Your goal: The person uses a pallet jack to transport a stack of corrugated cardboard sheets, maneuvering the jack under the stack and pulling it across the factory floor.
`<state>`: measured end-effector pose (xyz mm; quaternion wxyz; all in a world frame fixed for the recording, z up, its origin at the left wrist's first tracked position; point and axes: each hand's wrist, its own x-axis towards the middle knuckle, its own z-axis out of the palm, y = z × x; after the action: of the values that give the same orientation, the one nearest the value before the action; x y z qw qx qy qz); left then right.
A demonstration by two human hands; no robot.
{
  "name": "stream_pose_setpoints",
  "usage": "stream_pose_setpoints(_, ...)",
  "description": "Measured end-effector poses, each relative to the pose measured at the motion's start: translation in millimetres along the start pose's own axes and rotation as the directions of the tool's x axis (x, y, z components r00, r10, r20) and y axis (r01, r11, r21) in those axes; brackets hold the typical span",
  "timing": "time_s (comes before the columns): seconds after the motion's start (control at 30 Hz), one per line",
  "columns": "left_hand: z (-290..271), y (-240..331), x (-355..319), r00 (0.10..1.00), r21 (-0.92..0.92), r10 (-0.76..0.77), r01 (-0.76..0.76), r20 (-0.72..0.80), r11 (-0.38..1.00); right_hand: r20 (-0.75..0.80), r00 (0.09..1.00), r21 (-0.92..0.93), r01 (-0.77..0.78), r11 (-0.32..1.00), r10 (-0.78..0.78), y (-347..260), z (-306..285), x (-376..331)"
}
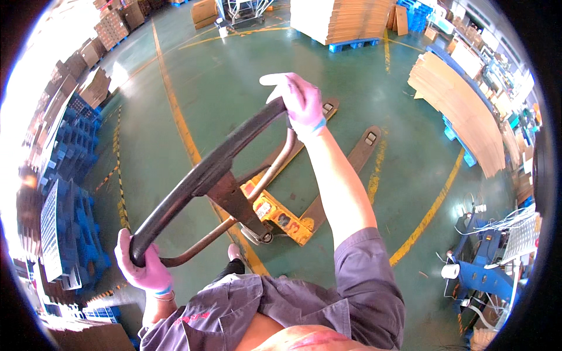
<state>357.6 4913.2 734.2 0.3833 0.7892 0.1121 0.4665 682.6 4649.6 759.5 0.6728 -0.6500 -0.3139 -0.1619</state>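
Both my hands wear pink gloves and grip the black loop handle (205, 172) of a yellow hand pallet truck (281, 216). My left hand (143, 266) is closed around the handle's near left end. My right hand (298, 102) is closed around its far right end, arm stretched out. The truck's two brown forks (363, 146) point away from me over the green floor and carry nothing.
Blue plastic pallets (67, 222) are stacked at the left. Flat cardboard sheets (456, 108) lean in stacks at the right, and more cardboard sits on a blue pallet (339, 20) ahead. A blue machine with cables (486, 263) stands at lower right. Yellow lines (175, 111) cross the floor.
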Motion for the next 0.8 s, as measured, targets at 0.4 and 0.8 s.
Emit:
stream_pose_setpoints(0.4, 23.2, -137.1, 119.5, 0.989, 0.078, 0.036, -0.025, -0.141, 0.997, -0.053, 0.989, 0.034, -0.137, 0.99, 0.138, 72.4, 117.0, 68.0)
stream_pose_setpoints(0.8, 62.3, -328.6, 315.6, 1.0, 0.065, -0.027, 0.028, -0.01, 0.998, -0.147, 0.962, 0.014, -0.231, 0.973, 0.23, 152.4, 251.3, 156.2)
